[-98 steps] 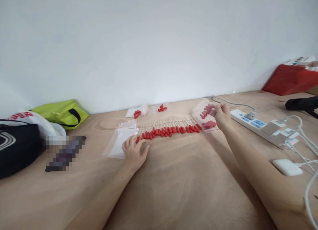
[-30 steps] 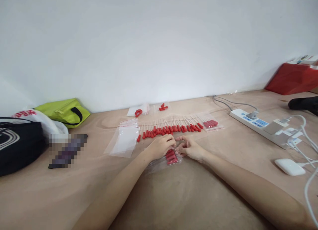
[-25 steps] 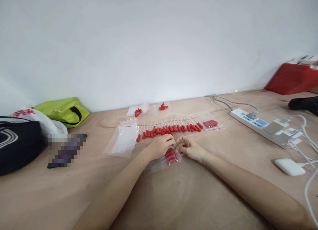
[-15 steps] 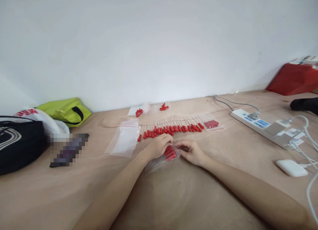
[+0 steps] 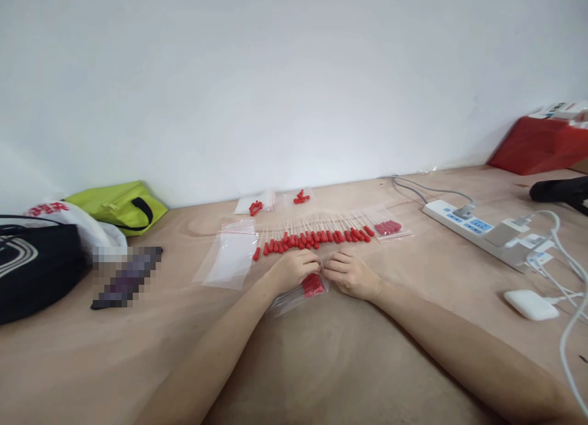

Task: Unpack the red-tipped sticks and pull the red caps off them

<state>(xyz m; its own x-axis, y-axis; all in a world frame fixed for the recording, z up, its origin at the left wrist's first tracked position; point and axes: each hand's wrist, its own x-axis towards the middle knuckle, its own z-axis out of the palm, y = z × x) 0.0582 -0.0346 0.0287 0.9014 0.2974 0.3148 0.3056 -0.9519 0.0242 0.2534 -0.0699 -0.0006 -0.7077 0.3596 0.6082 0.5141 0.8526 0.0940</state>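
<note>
Between my two hands lies a clear zip bag with several red-tipped sticks inside, tilted toward the lower left. My left hand pinches the bag's upper edge. Close beside it, my right hand has its fingers closed on the edge's right end. Just beyond the hands, a row of loose red-tipped sticks lies with the red ends toward me. A filled zip bag sits at the row's right end. To the left, flat zip bags are stacked. The fingertips are partly hidden.
Two small groups of red pieces on clear bags lie near the wall. At right are a white power strip, a white charger case with cables and a red bag. A green pouch and black bag stand at left.
My right hand has turned palm-down, and its fingers have closed on the bag's edge nearer my left hand. The whole view has shifted slightly.
</note>
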